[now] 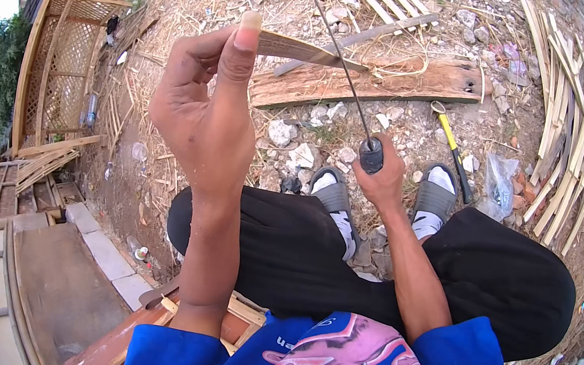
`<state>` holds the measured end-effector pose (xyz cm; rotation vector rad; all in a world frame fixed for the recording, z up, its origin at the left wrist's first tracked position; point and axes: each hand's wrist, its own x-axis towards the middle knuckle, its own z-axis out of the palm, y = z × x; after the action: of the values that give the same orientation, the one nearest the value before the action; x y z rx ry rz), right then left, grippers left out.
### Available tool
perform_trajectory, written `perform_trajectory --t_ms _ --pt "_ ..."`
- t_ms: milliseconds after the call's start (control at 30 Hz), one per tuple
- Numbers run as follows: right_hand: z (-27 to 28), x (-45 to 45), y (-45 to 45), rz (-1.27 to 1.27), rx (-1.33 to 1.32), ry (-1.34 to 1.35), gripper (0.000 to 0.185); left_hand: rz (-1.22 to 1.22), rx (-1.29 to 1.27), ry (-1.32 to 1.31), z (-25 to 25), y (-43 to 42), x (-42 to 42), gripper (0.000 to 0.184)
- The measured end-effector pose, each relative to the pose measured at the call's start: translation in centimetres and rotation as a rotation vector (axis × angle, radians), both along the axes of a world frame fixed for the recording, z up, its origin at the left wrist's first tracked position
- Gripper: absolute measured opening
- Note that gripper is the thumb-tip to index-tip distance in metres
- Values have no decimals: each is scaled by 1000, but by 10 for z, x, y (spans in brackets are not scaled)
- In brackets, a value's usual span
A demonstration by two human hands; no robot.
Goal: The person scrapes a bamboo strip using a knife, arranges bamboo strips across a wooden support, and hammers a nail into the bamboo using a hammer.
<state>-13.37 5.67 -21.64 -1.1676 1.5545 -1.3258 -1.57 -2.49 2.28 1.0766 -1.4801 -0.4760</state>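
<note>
My left hand [209, 104] is raised, pinching one end of a flat bamboo strip [298, 49] between thumb and fingers. The strip points right, its far end tapering above a weathered wooden plank [369, 84] on the ground. My right hand [383, 178] is wrapped around the dark handle of a long knife [353, 89]. Its thin blade, seen nearly edge-on, slants up and left across the strip. Whether blade and strip touch, I cannot tell.
A tool with a yellow and black handle [451, 143] lies by my right foot, near a clear plastic bag [500, 181]. Long split strips [569, 142] are piled at right. A lattice frame [65, 74] stands at left. Stones and shavings litter the ground.
</note>
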Motion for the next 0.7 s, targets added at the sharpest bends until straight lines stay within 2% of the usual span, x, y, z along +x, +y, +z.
perform_trajectory --t_ms 67,167,267,367,400,467,567,600,700 --pt "13 0 -9 6 -168 3 41 -12 20 20 1 -2 -1 17" --pt "-10 -1 -10 -26 -254 51 41 3 5 -3 0 2 -4 17" --pt "-59 -5 14 -39 245 140 38 28 37 -27 1 3 3 16" --pt "-98 -23 19 -42 418 190 36 -74 110 -33 5 10 -1 17" --pt "-94 -24 13 -43 434 193 35 14 -5 -109 -2 9 -3 16" --pt "-86 -31 13 -18 485 213 34 -9 -1 -56 -4 4 -3 16" --pt "-88 -16 16 -56 393 215 34 -28 -20 -30 -4 2 -2 16" --pt "-82 -14 14 -16 417 166 39 -26 -27 -47 -5 3 -1 16" --pt "-53 -6 16 -45 449 115 36 -9 -43 -75 -3 1 -2 16"
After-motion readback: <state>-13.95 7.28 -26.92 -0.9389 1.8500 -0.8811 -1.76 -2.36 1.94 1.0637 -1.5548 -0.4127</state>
